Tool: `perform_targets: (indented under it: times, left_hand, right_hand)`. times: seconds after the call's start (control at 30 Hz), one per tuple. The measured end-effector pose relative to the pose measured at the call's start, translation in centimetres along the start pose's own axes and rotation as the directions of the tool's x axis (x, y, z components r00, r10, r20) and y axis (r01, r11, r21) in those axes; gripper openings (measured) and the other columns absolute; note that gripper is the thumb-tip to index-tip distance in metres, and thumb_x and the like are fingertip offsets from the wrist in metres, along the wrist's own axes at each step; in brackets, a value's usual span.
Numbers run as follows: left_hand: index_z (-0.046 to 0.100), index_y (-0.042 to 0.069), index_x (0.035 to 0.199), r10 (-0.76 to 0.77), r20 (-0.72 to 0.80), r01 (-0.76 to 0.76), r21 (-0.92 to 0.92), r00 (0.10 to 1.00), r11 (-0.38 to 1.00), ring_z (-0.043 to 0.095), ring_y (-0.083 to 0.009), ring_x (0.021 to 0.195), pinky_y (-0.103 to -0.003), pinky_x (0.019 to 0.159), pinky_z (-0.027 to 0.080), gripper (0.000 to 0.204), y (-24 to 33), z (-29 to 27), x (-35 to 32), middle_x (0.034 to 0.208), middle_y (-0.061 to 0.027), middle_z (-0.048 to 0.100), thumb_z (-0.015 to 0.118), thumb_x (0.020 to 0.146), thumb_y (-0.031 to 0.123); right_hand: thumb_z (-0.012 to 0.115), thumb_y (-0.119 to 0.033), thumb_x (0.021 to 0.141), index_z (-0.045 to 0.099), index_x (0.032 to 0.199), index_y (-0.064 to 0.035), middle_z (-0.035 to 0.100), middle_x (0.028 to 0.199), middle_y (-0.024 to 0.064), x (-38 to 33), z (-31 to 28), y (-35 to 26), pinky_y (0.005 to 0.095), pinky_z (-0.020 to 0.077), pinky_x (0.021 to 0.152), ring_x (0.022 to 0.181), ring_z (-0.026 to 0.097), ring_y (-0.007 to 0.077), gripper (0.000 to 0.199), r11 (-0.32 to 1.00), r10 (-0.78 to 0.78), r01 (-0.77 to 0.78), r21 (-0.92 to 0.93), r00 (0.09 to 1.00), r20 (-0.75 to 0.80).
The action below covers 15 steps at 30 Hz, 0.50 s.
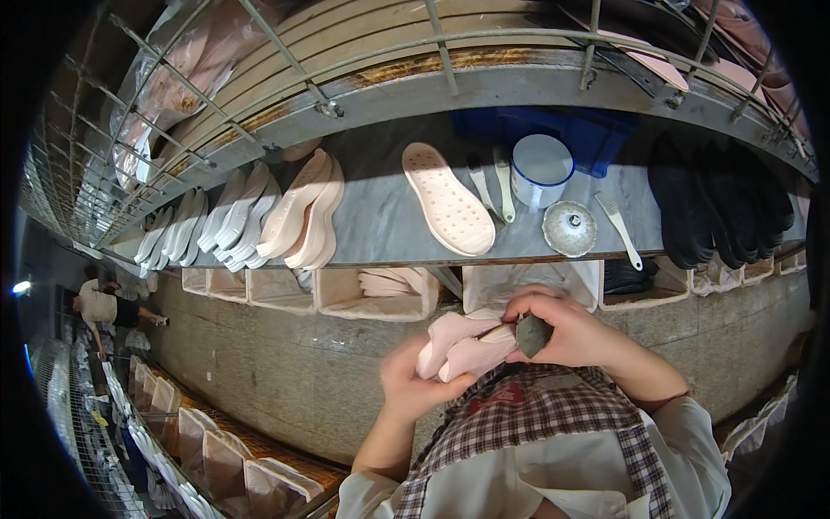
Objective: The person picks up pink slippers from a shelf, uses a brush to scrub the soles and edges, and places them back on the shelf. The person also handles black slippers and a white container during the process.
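My left grip [419, 381] is closed round the pink soles [467, 346], thumb along the near side, fingers behind, and the two lie side by side, out in front of my apron [536, 402] and short of the tabletop's [372, 221] near edge. And my right grip [562, 324] is in close too, curled round a dark grey-green piece [533, 336], flat and blunt-ended, just at the soles' right end; whether those fingers also press on the soles, I can't tell!

Out past the hands, below the tabletop's edge, a row of lined bins: one holds pale pieces [389, 283], another, to the right, something black.

Up on the grey tabletop now, a single pale sole [448, 201] lies flat, dotted with small hollows. Right beside it, two white-handled brushes [504, 186], then a white mug [543, 170] with a blue rim, a round lid [570, 229] with a knob just in front of it, and a third brush [619, 229] to the right. Behind the mug, a blue crate [596, 143]! Far right, black soles [718, 203] stand bunched together; on the left, white and pink ones line up in leaning rows. Way off left, across the floor, another person [108, 307].
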<state>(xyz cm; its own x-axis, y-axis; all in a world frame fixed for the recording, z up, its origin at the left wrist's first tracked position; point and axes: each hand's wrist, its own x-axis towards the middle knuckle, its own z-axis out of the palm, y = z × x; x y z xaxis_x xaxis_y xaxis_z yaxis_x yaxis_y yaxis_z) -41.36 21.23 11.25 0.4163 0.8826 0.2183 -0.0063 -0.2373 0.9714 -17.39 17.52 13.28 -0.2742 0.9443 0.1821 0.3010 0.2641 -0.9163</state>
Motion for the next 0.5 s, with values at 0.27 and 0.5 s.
perform_targets:
  times: [0.27, 0.5]
  left_hand:
    - [0.062, -0.001, 0.089, 0.228, -0.009, -0.223, 0.178, 0.974, 0.959, 0.064, -0.0227, 0.071, -0.032, 0.065, 0.050, 0.082, -3.1, -1.6, -0.1, 0.080, -0.0109, 0.065, 0.087, 0.032, 0.052]
    - [0.063, 0.001, 0.084, 0.368, 0.038, -0.367, 0.220, 0.929, 0.904, 0.065, -0.0264, 0.070, -0.033, 0.064, 0.051, 0.077, -1.9, -1.4, 0.6, 0.076, -0.0114, 0.066, 0.086, 0.031, 0.051]
  right_hand:
    - [0.081, -0.012, 0.065, 0.059, 0.099, -0.0051, 0.057, 0.100, 0.0089, -1.3, -0.4, 0.6, 0.0336, 0.0469, 0.079, 0.091, 0.057, 0.0254, 0.040, 0.990, -0.139, 0.138, 0.041, 0.990, 0.010]
    - [0.081, -0.011, 0.065, 0.060, 0.098, -0.0044, 0.058, 0.101, 0.0102, -1.7, -0.3, 0.3, 0.0341, 0.0479, 0.078, 0.091, 0.058, 0.0262, 0.039, 0.988, -0.154, 0.154, 0.004, 0.988, -0.014]
